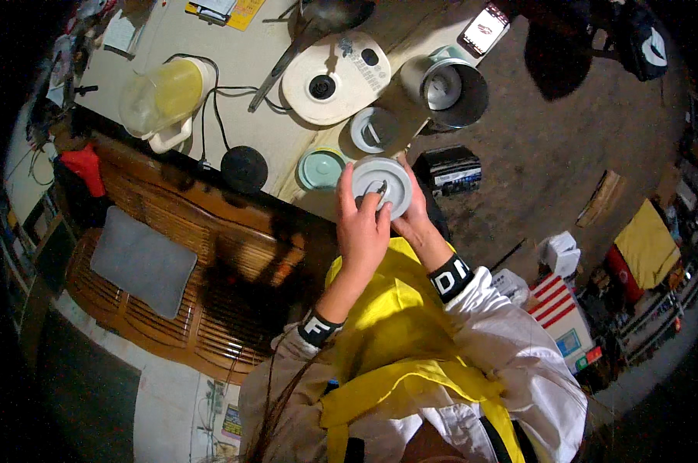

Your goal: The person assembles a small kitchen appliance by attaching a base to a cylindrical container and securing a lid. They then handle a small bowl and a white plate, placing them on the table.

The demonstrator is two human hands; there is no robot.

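Observation:
Both my hands hold a round grey lid [399,182] at the table's edge. The fingers of my left hand [361,231] grip its left side, with a fingertip at the small fitting in the lid's middle. My right hand [417,212] is closed around its right rim. Just beyond the lid stands a round container with a pale rim [357,131]. A round teal lid or dish [319,170] lies to the left. Farther right is an open metal cylinder [474,91].
A white appliance base [306,81] and a long-handled dark pan [287,65] lie farther back. At left are a clear pitcher with a yellow inside [175,89], a dark cable and a round black object [244,169]. A lit phone [485,29] lies far right; a wooden bench [148,193] stands left.

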